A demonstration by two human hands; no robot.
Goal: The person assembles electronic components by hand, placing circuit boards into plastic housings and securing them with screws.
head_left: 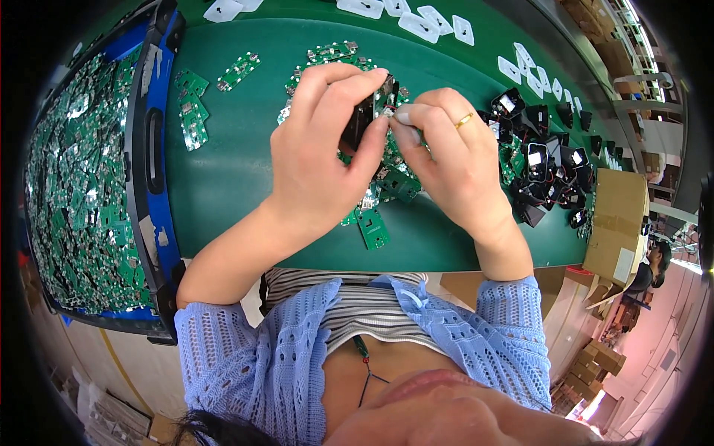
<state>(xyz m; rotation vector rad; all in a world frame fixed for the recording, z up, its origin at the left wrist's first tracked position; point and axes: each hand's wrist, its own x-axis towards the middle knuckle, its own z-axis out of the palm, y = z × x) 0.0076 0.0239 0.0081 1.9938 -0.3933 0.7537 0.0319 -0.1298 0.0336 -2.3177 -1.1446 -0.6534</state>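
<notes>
My left hand (pixel 316 145) is closed around a small black plastic housing (pixel 360 123), tilted up over the middle of the bench. Thumb and fingers grip it by its sides, and its inside partly shows. At its right edge, my right hand (pixel 455 160) pinches thin red and dark wires (pixel 390 108) with thumb and forefinger. The wire ends are too small to make out. Beneath both hands lies a loose pile of green circuit boards (pixel 401 183), partly hidden by the hands. One board (pixel 373 228) lies nearer to me.
On the left stands a blue and black crate (pixel 158 186) full of green circuit boards. A few loose boards (pixel 193 123) lie beside it. Black housings with wires (pixel 537 160) are heaped at right. White plastic pieces (pixel 419 27) line the far side. A cardboard box (pixel 614 215) stands at the right end.
</notes>
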